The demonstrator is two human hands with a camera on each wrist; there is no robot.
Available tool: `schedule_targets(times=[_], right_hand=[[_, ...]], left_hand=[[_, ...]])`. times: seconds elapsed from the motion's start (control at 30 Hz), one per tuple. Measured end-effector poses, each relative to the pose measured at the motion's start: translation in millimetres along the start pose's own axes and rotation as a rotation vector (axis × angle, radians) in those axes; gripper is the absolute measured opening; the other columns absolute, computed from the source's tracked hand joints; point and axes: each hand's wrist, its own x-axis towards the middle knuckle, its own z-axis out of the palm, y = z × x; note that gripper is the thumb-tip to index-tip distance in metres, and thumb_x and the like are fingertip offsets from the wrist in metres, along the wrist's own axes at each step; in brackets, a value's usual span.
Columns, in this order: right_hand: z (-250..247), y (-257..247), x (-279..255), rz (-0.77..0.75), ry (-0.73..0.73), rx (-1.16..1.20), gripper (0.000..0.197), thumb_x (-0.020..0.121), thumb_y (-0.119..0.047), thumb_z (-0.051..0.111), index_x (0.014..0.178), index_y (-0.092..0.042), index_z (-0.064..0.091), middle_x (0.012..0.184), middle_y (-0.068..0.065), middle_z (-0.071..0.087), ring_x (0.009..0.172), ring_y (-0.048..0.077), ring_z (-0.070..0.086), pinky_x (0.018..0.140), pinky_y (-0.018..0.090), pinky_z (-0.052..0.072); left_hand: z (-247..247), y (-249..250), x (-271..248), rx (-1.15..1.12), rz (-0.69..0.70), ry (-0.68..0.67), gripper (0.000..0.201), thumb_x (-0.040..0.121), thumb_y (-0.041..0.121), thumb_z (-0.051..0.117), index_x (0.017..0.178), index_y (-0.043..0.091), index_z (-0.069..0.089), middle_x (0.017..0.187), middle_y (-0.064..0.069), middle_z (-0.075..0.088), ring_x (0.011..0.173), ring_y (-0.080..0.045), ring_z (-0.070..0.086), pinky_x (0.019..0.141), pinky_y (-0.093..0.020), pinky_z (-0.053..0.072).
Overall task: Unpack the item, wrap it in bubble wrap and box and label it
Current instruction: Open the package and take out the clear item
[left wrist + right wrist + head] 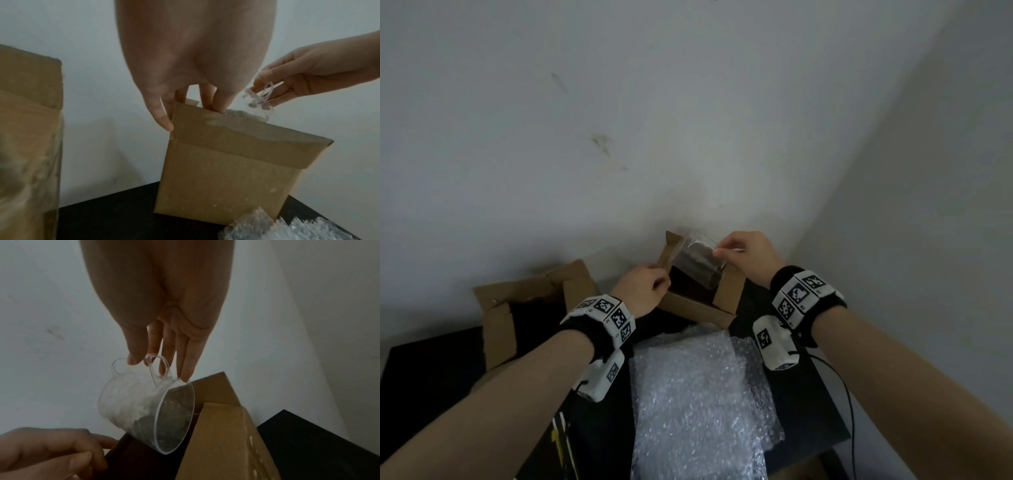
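The right hand (156, 331) pinched the clear cup (148, 408) by its handle, apparently above the small box (224, 175), whose flap the left hand (185, 81) gripped

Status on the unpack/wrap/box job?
Early. Done: small box is open. In hand: right hand lifts the clear cup out by its handles; left hand steadies the box flap. Left: wrapping in the bubble wrap lying flat, boxing, labelling.
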Motion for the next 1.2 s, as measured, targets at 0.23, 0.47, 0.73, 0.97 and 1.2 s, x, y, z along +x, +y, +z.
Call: schedule_targets(times=[0.23, 0.47, 0.73, 0.97, 1.2], right_hand=[[13.5, -3.3, 1.7, -0.002, -0.056, 0.054, 0.015, 0.085, -0.023, 0.068, 0.091, -0.009, 0.069, 0.095, 0.005, 0.069, 0.092, 0.015, 0.062, 0.084, 0.026, 0.047], [10.5, -4.9, 2.4, 0.009, -0.096, 0.047, 0.013, 0.083, -0.02, 0.07, 0.089, -0.009, 0.07, 0.091, 0.004, 0.069, 0.088, 0.015, 0.064, 0.084, 0.026, 0.049], [37.6, -10.6, 5.7, 0.002, -0.244, -0.258, 0.019, 0.082, -0.027, 0.071, 0.094, -0.012, 0.072, 0.1, 0.003, 0.07, 0.093, 0.014, 0.061, 0.087, 0.028, 0.05], [65.1, -1.1, 10.7, 0.007, -0.297, -0.491, 0.015, 0.086, -0.03, 0.066, 0.092, -0.017, 0.072, 0.098, 0.004, 0.071, 0.09, 0.019, 0.065, 0.083, 0.034, 0.054], [77.5, 4.0, 10.4, -0.036, -0.346, -0.675, 0.019, 0.09, -0.035, 0.058, 0.096, -0.022, 0.07, 0.096, 0.004, 0.07, 0.094, 0.025, 0.062, 0.086, 0.035, 0.047]], left_hand=[[7.4, -8.4, -26.1, 0.006, 0.066, 0.053, 0.021, 0.097, 0.026, 0.044, 0.106, 0.016, 0.061, 0.108, -0.004, 0.056, 0.095, -0.024, 0.056, 0.079, -0.033, 0.046], [-4.3, -11.1, -22.0, -0.043, -0.083, 0.082, 0.023, 0.093, 0.032, 0.053, 0.107, 0.014, 0.049, 0.087, 0.001, 0.049, 0.08, -0.018, 0.05, 0.067, -0.028, 0.036], [-6.0, -14.3, -28.7, -0.022, -0.044, 0.055, 0.048, 0.088, 0.037, 0.06, 0.127, 0.017, 0.042, 0.108, -0.006, 0.058, 0.096, -0.023, 0.057, 0.072, -0.027, 0.039], [-2.5, -20.2, -30.6, -0.055, -0.041, 0.06, 0.057, 0.086, 0.04, 0.062, 0.13, 0.015, 0.036, 0.117, -0.009, 0.056, 0.1, -0.024, 0.058, 0.079, -0.031, 0.045], [4.4, -22.3, -32.3, -0.031, 0.041, 0.089, 0.047, 0.092, 0.035, 0.053, 0.131, 0.018, 0.034, 0.118, -0.008, 0.054, 0.082, -0.024, 0.061, 0.071, -0.038, 0.052]])
